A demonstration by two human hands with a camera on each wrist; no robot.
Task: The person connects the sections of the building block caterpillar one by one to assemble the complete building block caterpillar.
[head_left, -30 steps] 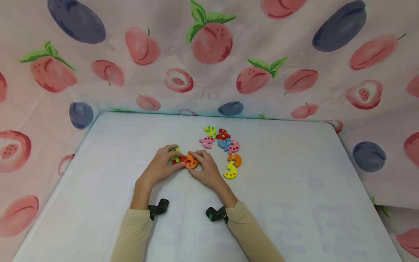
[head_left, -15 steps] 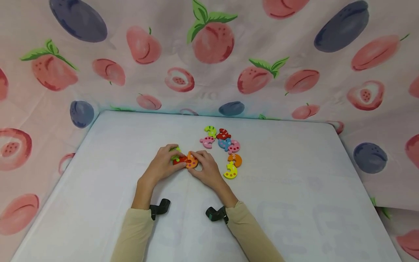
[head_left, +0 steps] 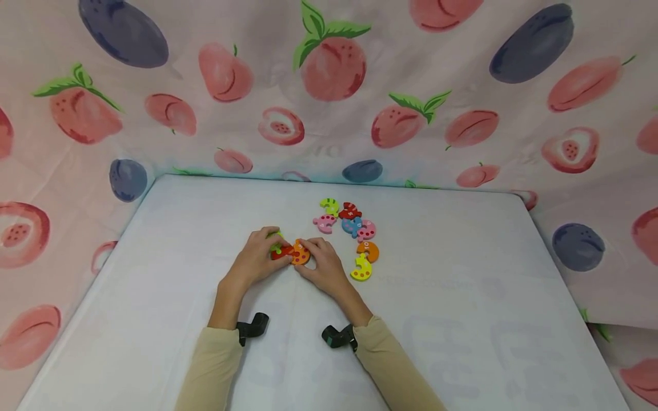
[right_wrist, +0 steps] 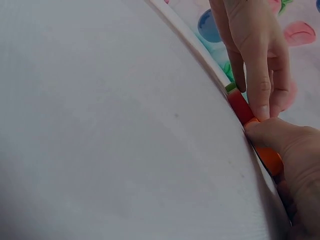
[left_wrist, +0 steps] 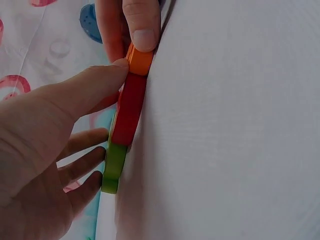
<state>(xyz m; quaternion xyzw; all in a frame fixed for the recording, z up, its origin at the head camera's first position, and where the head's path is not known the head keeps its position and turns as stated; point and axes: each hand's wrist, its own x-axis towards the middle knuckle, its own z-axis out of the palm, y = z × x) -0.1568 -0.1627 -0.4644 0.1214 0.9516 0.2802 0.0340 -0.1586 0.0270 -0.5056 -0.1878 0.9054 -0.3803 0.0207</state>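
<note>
My left hand (head_left: 253, 255) and right hand (head_left: 327, 269) meet over a short row of flat, painted animal-shaped puzzle pieces on the white table. With thumb and forefinger, the right hand pinches the spotted orange piece (head_left: 300, 254). The left hand grips the red piece (left_wrist: 130, 107), its thumb at the seam with the orange one. Beyond the red piece, a green piece (left_wrist: 115, 167) lies against the other left fingers, partly hidden by them in the head view. In the left wrist view the three pieces sit edge to edge.
Right of the hands, an orange piece (head_left: 371, 252) marked 10 joins a yellow spotted piece (head_left: 362, 270). Farther back cluster a lime piece (head_left: 329, 204), a red piece (head_left: 350, 211), a blue piece (head_left: 352, 227) and two pink ones. A fruit-print cloth (head_left: 329, 131) hangs behind the table.
</note>
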